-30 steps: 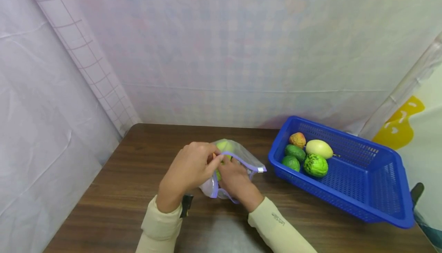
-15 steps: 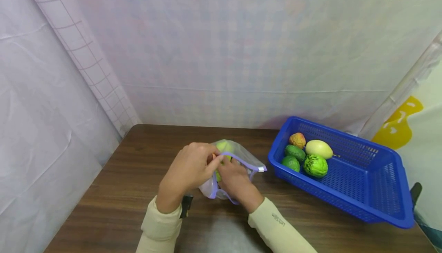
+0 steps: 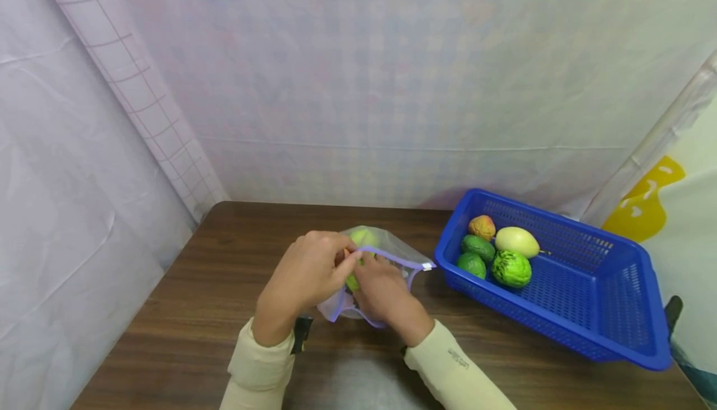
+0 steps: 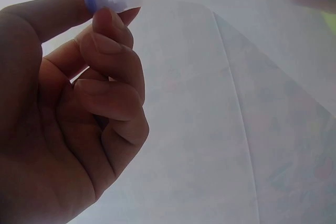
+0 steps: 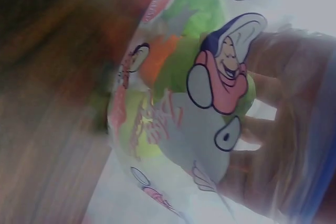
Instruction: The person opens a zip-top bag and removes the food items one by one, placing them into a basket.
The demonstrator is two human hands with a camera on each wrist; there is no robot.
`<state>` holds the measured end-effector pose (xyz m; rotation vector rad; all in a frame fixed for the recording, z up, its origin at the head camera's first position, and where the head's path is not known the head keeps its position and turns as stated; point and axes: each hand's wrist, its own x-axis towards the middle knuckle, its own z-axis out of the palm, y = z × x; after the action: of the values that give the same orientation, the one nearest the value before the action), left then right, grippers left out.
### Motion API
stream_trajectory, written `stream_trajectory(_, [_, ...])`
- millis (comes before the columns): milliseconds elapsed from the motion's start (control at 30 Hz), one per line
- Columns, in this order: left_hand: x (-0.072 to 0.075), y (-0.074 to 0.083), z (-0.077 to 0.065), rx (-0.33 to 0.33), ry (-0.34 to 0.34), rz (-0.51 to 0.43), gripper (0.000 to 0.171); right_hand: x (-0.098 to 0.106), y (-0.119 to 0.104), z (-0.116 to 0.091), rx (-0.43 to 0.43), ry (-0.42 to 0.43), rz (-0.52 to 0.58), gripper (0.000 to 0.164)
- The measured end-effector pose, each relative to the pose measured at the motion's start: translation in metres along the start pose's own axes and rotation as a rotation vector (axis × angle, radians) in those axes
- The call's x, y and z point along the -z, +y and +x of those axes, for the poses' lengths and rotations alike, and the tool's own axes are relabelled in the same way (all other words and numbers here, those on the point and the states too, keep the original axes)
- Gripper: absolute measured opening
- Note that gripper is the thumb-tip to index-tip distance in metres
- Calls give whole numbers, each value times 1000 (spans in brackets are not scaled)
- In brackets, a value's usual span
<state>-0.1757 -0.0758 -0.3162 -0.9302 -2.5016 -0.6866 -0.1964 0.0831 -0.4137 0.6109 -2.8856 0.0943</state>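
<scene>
My left hand (image 3: 315, 267) pinches the purple-edged rim of a clear zip bag (image 3: 394, 242) between thumb and index finger, its other fingers curled, as the left wrist view shows. My right hand (image 3: 383, 288) reaches inside the bag's mouth, palm down. In the right wrist view its spread fingers (image 5: 262, 90) touch a green round item (image 5: 247, 98) through the printed plastic; the fingertips are partly hidden. A bright green item (image 5: 202, 11), an orange one (image 5: 160, 59) and a yellow-green one (image 5: 139, 124) also show inside. A white slider (image 3: 427, 266) sits at the rim's right end.
A blue plastic basket (image 3: 605, 301) stands at the right of the brown table (image 3: 224, 310). In its left end lie a green leafy ball (image 3: 512, 268), a pale yellow fruit (image 3: 516, 242), two dark green fruits (image 3: 478, 248) and an orange-brown fruit (image 3: 482, 227).
My right hand has shifted slightly within the bag. The bag's mouth has spread a little wider, its slider end rising and its lower left rim moving left. My left hand stays in place.
</scene>
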Motion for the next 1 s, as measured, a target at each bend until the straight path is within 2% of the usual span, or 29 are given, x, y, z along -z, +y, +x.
stream_trajectory(333, [0, -1, 0, 2, 3, 4, 9, 16, -1, -4, 25, 17, 30, 59])
stream_trajectory(1000, [1, 0, 0, 22, -15, -17, 12, 41, -1, -12, 39, 70, 53, 47])
